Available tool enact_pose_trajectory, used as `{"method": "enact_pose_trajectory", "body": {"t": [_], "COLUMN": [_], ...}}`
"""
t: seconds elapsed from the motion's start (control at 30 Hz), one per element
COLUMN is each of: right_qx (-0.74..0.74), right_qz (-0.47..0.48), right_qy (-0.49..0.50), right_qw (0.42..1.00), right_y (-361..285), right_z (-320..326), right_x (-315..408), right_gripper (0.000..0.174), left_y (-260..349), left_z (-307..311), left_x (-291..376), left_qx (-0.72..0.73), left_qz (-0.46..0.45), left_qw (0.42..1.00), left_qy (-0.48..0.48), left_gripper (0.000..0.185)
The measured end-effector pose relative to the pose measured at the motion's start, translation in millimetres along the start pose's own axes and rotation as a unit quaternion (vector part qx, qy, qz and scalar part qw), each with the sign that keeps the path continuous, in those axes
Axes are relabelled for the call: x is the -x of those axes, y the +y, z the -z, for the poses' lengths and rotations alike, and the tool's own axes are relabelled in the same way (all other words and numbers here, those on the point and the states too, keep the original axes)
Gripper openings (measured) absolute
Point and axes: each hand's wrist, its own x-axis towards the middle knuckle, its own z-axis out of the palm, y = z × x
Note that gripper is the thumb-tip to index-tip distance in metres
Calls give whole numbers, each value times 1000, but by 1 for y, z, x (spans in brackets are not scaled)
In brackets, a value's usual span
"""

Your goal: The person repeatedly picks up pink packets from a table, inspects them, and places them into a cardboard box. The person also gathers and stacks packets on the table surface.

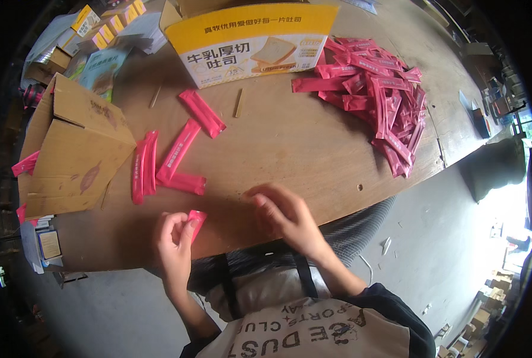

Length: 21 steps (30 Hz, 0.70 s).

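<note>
My left hand [175, 237] grips a pink stick packet [197, 219] between thumb and fingers over the near edge of the wooden table [266, 152]. To its right, my right hand [284, 215] is half curled, thumb near the fingertips, with nothing visible in it; part of its grip is blurred. Several more pink packets [183, 150] lie loosely beyond my left hand. A large heap of such packets [382, 85] covers the far right of the table. At the left, an opened brown cardboard box [78, 156] lies tilted, with pink packets showing at its left side.
A yellow and white printed carton [257, 49] stands at the far side. Two thin strips, one of them [238, 103] near that carton, lie on the wood. Blue-green pouches [102, 67] and small boxes [114, 24] are at the back left. A blue-edged small box [50, 245] sits near the left edge.
</note>
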Motion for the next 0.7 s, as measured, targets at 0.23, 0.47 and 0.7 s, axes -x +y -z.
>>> {"method": "enact_pose_trajectory", "body": {"t": [0.23,0.47,0.7], "right_qx": [153,95,185], "right_qz": [183,192,163], "right_qy": [-103,-76,-38], "right_qw": [966,974,969], "right_y": [-4,-4,2], "right_z": [-13,6,4], "right_x": [3,9,4], "right_gripper": [21,20,15], "left_y": [45,42,46], "left_z": [-43,-63,-65], "left_x": [-6,-20,-17], "left_qx": [361,286,214], "left_qz": [17,-54,-113], "left_qw": [927,946,966], "left_qy": [99,-142,-86], "left_gripper": [17,12,7]}}
